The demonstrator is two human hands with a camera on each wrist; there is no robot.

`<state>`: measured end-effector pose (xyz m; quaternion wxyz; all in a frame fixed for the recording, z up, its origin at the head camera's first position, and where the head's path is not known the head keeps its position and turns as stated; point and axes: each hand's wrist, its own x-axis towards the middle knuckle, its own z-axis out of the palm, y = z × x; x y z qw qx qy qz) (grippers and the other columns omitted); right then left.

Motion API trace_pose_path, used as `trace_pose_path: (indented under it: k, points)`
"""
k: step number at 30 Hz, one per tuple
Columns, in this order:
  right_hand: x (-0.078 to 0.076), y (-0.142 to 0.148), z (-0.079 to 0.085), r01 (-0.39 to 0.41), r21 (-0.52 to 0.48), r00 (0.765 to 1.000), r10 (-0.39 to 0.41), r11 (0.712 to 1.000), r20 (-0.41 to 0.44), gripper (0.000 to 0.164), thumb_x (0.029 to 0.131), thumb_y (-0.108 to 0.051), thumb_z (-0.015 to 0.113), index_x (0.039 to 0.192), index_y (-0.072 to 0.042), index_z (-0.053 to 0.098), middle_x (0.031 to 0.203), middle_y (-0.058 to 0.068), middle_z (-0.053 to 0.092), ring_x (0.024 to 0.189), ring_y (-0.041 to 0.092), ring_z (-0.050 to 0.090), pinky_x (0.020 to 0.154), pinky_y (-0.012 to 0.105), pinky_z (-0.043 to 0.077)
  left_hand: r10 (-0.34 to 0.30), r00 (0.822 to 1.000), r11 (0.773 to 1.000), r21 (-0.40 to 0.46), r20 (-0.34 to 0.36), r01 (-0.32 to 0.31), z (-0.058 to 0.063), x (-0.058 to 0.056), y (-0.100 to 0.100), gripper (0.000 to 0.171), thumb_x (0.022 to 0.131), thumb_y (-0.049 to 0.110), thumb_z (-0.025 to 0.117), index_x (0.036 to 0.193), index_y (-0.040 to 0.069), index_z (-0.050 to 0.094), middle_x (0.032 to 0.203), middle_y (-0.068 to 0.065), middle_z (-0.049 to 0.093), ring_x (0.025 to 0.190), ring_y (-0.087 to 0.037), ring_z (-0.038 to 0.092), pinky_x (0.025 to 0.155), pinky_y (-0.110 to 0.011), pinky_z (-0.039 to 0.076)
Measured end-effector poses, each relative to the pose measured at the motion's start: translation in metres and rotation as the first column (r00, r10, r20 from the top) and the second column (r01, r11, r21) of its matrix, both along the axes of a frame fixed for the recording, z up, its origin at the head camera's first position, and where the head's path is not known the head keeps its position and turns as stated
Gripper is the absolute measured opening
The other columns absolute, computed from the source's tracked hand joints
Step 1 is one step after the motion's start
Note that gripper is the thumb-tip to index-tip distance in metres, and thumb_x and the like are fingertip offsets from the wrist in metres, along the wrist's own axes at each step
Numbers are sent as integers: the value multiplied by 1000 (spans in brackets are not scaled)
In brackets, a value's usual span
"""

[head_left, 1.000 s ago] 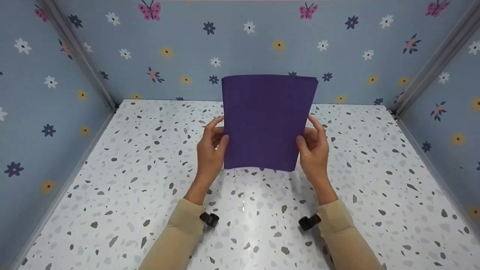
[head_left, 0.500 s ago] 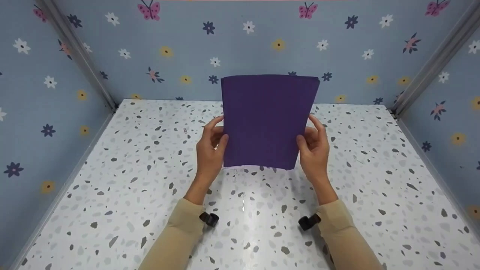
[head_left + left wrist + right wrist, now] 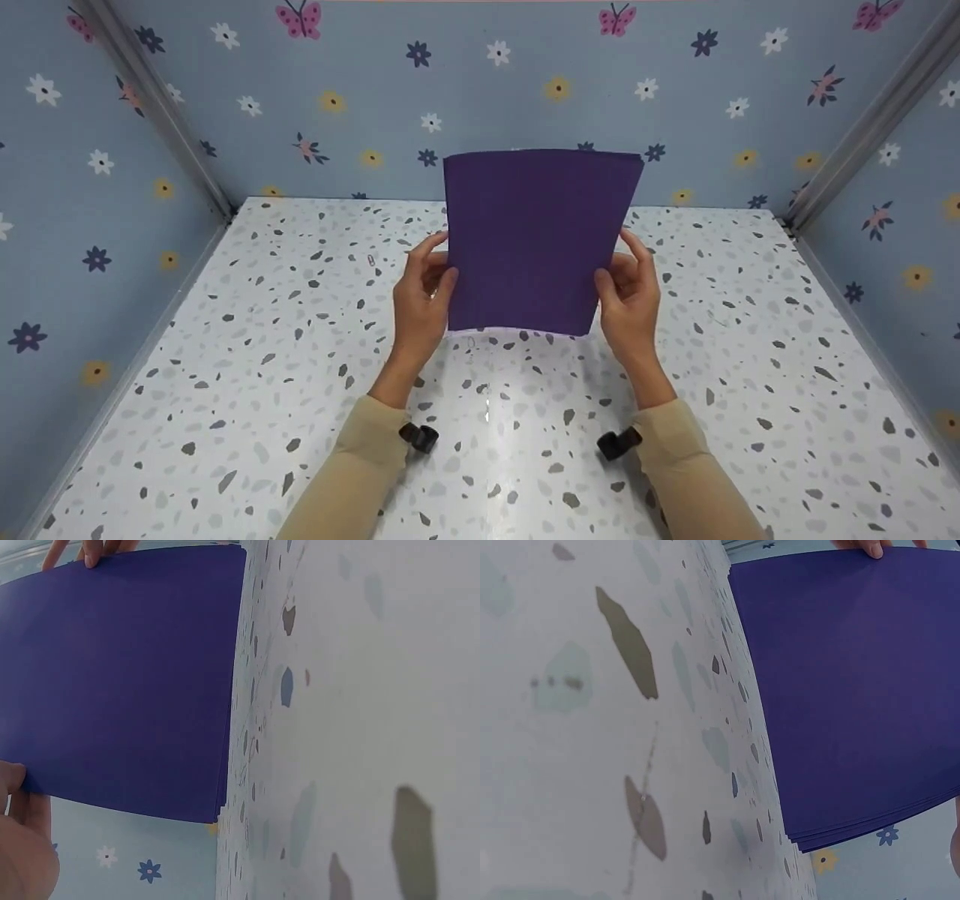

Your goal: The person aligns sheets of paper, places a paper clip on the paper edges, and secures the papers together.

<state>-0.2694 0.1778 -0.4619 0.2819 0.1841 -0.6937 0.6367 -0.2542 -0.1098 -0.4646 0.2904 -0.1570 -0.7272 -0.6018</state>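
Purple sheets (image 3: 538,240) held upright in both hands, slight change of tilt.
You grip the sheets' long edges between thumb and fingers, left hand (image 3: 420,301) at their 8 o'clock, right hand (image 3: 633,298) at 4; compared with a second ago, the lower edge sits slightly higher and the 1 o'clock corner a little further out, while your hands hardly move, so I judge the hold sound and the change minor; layered edges show in the right wrist view, and whether the stack touches the white, grey-flecked tabletop (image 3: 247,360) cannot be told; a paper clip (image 3: 371,260) lies on it at the sheets' 9 o'clock, and a blue flowered wall (image 3: 487,90) closes off 12 o'clock, with grey posts (image 3: 161,112) at 10 and 2.
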Motion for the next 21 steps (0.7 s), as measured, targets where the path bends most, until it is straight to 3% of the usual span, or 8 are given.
trace_pose_path:
  k: [12,21]
  points:
    - [-2,-2,-4,-24,-13,998,23,1000,-56,56,104,5,60,158,-7,47,108,22,68,83,28,64,74,26,52,-36,999,999,19,25,36,-5,-2,-2,49,107,6,62,153,21,52,121,-4,69,109,-18,70,93,-30,57]
    - [-1,-2,-5,-33,-5,998,32,999,-53,56,105,3,60,158,-9,47,111,20,69,87,25,67,76,27,53,-28,999,999,19,28,27,-5,-2,-2,52,106,7,65,155,18,50,123,-5,69,113,-18,69,97,-33,58]
